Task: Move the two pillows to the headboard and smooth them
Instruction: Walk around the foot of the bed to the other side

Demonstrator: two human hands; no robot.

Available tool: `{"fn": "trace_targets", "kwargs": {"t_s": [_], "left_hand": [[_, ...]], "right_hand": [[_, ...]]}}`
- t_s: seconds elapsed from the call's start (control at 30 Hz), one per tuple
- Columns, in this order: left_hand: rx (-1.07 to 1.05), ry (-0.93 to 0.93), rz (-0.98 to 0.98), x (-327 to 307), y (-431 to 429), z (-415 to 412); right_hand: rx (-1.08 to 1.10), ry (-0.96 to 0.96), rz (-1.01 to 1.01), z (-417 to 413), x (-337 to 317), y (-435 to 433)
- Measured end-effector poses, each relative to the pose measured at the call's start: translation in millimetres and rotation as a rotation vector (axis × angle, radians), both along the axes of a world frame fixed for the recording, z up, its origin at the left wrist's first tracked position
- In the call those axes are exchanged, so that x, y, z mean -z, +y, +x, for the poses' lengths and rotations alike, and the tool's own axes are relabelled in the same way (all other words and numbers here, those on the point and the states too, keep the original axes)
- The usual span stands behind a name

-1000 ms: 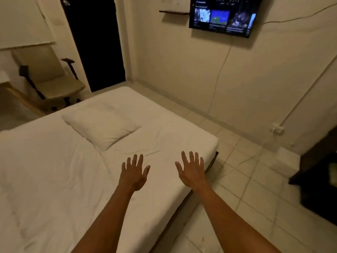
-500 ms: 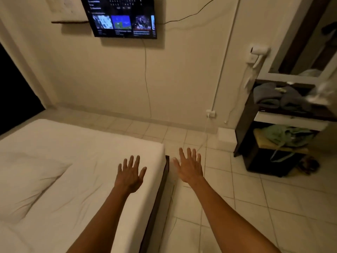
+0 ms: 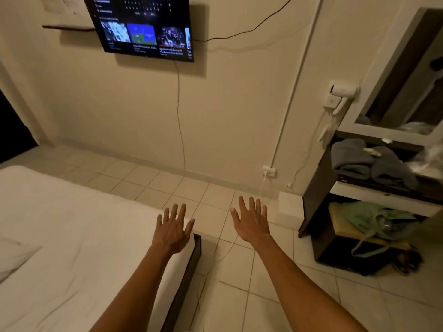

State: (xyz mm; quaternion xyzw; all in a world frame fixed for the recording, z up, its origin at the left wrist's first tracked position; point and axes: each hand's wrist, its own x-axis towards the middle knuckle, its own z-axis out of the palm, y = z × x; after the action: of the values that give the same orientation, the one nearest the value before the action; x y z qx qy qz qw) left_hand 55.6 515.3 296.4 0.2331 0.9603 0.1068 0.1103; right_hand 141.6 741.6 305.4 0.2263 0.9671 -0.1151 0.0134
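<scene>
A white bed [image 3: 72, 224] fills the lower left of the head view. Only the corner of one white pillow [image 3: 12, 255] shows at the left edge, lying flat on the sheet. The second pillow and the headboard are out of view. My left hand [image 3: 171, 232] hovers over the bed's foot corner, fingers spread, holding nothing. To its right, my right hand [image 3: 253, 222] is held out over the tiled floor, fingers apart and empty. Both hands are far from the pillow.
A dark shelf unit [image 3: 359, 207] with folded towels and a green bag stands at the right. A wall TV [image 3: 143, 27] hangs ahead, its cable running down. A white cord [image 3: 239, 240] trails from a wall socket [image 3: 269, 171] across the floor tiles. A dark doorway is at left.
The view has swung right, away from the bed: the pillow has slid almost out of frame at the left, and the shelf unit has come into view. Both hands stay spread and empty.
</scene>
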Motion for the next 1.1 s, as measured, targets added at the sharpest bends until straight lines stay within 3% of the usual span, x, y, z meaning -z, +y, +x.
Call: {"fn": "trace_targets", "kwargs": {"t_s": [0.63, 1.1], "left_hand": [[0.102, 0.047, -0.060, -0.8, 135.7, -291.7], [-0.089, 0.052, -0.135, 6.5, 172.4, -434.6]], "right_hand": [[0.053, 0.020, 0.051, -277.1, 4.4, 108.9], [-0.171, 0.036, 0.010, -474.6, 15.8, 169.1]]}}
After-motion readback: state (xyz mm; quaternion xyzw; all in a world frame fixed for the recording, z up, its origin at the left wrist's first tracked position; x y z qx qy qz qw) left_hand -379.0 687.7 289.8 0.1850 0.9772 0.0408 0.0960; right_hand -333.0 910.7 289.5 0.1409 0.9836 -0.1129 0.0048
